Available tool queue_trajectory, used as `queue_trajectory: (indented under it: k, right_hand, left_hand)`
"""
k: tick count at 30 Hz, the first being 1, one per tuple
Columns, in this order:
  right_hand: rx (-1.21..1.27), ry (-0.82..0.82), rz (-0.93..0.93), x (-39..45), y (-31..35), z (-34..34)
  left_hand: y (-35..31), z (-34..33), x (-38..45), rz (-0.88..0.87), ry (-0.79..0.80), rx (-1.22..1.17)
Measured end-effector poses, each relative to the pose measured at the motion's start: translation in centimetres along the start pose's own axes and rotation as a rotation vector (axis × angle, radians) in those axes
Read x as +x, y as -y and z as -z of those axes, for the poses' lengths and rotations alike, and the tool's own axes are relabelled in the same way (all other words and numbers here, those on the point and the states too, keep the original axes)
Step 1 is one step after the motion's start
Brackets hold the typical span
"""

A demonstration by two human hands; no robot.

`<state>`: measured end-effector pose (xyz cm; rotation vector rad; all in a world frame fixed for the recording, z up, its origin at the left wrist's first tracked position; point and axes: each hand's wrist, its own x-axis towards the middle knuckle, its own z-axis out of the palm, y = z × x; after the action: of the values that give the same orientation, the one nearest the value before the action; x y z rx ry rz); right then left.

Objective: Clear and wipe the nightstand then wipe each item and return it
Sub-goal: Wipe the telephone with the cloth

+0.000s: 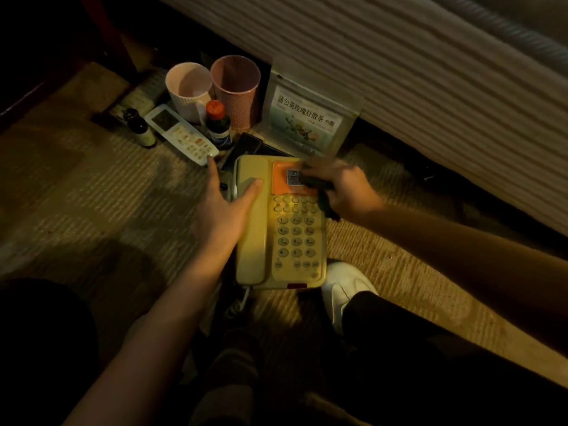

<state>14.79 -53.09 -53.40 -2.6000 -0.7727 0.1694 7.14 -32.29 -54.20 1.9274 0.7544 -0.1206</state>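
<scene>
- Left hand [222, 207], fingers straight, rests on the corded telephone [276, 222] handset side.
- Right hand [344, 189] grips a dark cloth [319, 187] over the telephone's orange label.

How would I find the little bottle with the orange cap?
Start at the yellow phone on the carpet and look past its top end to the two cups. The bottle with the orange cap stands in front of the pink cup. The other bottle has a dark cap.
</scene>
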Motion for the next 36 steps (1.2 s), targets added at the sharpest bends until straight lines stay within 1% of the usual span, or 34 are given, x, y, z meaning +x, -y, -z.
queue_trajectory:
  k: [1, 4, 7, 11, 14, 16, 20, 21, 23, 25, 26, 27, 29, 31, 32, 33, 34, 36]
  right_hand:
    - [0.008, 0.019, 0.070, -1.7, 0.3, -0.4]
    - [0.071, 0.164, 0.190, -6.4, 1.0, -1.1]
    - [0.009, 0.280, 0.277, -6.1, 0.2, -0.1]
    - [-0.043, 0.244, 0.361, -3.1, -0.3, 1.1]
    - [-0.064, 0.250, 0.413, -3.1, -0.5, 0.9]
    - [-0.081, 0.242, 0.394, -3.3, -0.6, 0.8]
    - [-0.028, 0.175, 0.268, -5.2, 0.6, -0.3]
    - [-0.010, 0.180, 0.289, -6.3, 1.1, -0.9]
    - [-0.019, 0.230, 0.441, -8.4, 1.6, -1.7]
    - [-0.122, 0.264, 0.595, -8.2, 1.2, -1.3]
    - [-0.165, 0.241, 0.603, -7.2, 0.9, -0.9]
    - [-0.185, 0.197, 0.556, -5.8, 0.7, -0.4]
    - [-0.201, 0.108, 0.339, -2.9, 1.1, 0.6]
    - [-0.206, 0.075, 0.107, -0.7, 1.9, 0.3]
    - [-0.189, 0.078, 0.050, -0.3, 2.6, -0.3]
    - [-0.179, 0.089, 0.038, -0.6, 3.6, -1.0]
    - [-0.178, 0.098, 0.081, -1.4, 4.4, -1.8]
    - [-0.171, 0.080, 0.259, -4.4, 5.7, -3.7]
  left_hand:
    - [0.0, 0.1, 0.0, 0.004, 0.002, 0.014]
    - [0.1, 0.3, 0.2, 0.023, 0.003, 0.049]
    - [-0.1, 0.2, 0.0, 0.028, 0.000, 0.070]
    - [-0.1, 0.1, 0.2, 0.008, 0.000, 0.055]
    - [0.2, 0.0, 0.5, 0.014, -0.003, 0.050]
    - [0.3, 0.0, 0.6, 0.007, -0.009, 0.057]
    - [0.1, -0.1, 0.7, 0.002, -0.009, 0.043]
    - [0.1, -0.2, 0.6, 0.001, -0.008, 0.041]
    - [0.1, -0.2, 0.4, -0.003, -0.010, 0.051]
    - [0.0, -0.1, 0.3, -0.009, -0.007, 0.064]
    - [0.1, 0.0, 0.3, -0.008, -0.002, 0.069]
    - [0.1, 0.1, 0.3, -0.004, 0.004, 0.073]
    - [0.2, 0.1, 0.3, 0.006, 0.009, 0.074]
    - [0.1, 0.0, 0.2, 0.013, 0.004, 0.079]
    - [0.1, 0.0, 0.3, 0.016, -0.001, 0.084]
    - [0.1, -0.1, 0.4, 0.018, -0.009, 0.093]
    - [0.1, -0.1, 0.4, 0.017, -0.018, 0.102]
    - [0.1, -0.2, 0.5, 0.014, -0.027, 0.121]
